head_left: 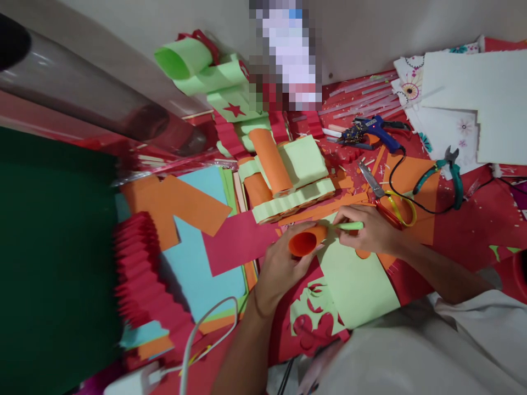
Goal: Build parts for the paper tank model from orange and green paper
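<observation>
Head view: left hand (pixel 276 264) curled round orange tube (pixel 308 240), right hand (pixel 365 226) pinching green paper piece (pixel 351 225) near it; probably joining step; next calls for steady alignment.

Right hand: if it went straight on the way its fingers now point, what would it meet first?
Most likely the orange paper tube held in the left hand, which sits just ahead of the right hand; the depth between them is hard to judge from this single view.

Single head-worn camera above red table (pixel 473 233), facing forward and down, near left hand (pixel 282 260), right hand (pixel 362 227).
</observation>
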`<state>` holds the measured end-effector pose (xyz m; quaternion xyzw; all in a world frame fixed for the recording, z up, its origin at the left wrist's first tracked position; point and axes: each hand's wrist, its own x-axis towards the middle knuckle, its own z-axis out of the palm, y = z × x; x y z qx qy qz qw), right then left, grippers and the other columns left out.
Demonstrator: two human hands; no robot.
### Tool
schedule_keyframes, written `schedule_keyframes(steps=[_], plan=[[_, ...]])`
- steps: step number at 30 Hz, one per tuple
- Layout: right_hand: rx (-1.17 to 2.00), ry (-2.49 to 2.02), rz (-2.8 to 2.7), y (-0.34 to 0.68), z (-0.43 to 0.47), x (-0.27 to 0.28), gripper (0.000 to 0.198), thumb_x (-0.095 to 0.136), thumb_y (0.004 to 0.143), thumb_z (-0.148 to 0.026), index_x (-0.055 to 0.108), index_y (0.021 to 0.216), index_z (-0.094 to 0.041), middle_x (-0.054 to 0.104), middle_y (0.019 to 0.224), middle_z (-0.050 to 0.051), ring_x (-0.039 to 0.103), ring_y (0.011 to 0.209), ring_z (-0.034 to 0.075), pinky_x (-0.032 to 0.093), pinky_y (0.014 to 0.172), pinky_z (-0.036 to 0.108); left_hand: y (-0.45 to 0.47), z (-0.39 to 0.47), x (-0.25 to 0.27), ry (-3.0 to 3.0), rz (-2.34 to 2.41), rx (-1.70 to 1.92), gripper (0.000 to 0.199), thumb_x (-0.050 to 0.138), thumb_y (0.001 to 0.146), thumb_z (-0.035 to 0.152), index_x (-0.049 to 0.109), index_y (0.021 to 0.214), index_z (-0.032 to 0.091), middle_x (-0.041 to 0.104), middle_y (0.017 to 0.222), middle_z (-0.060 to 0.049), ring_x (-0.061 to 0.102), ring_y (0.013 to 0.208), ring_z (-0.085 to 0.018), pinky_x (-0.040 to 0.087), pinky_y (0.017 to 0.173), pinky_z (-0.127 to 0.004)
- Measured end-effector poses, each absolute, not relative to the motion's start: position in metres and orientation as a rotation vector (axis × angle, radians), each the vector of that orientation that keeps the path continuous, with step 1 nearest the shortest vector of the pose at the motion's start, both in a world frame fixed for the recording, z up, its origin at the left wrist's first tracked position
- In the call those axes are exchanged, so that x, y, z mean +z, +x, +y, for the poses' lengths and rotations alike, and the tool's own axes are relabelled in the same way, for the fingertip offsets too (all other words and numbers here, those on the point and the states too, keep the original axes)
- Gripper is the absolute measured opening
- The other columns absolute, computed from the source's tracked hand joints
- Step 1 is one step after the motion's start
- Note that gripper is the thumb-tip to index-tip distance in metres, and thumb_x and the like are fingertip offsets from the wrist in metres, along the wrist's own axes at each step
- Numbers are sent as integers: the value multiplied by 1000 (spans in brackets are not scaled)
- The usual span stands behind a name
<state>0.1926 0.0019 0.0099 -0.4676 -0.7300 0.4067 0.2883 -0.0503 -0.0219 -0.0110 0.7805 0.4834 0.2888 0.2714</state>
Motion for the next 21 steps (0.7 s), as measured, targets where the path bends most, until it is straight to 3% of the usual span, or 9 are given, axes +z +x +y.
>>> schedule_keyframes(steps=[10, 21], plan=[[1080, -1239, -1953, 193, 1, 9, 14, 64, 80, -12, 64, 90, -22, 74, 86, 1, 65, 78, 16, 47, 75, 26, -50, -23, -12, 2080, 1351, 783, 30, 70, 96, 43, 74, 116, 22, 81, 105, -9, 79, 101, -28, 65, 92, -39], [1120, -1274, -1934, 193, 0, 11, 13, 64, 77, -14, 62, 87, -23, 71, 83, 0, 62, 75, 15, 47, 73, 26, -49, -22, -11, 2104, 1349, 757, 35, 67, 97, 46, 74, 120, 20, 80, 112, -11, 78, 106, -29, 64, 93, -40]])
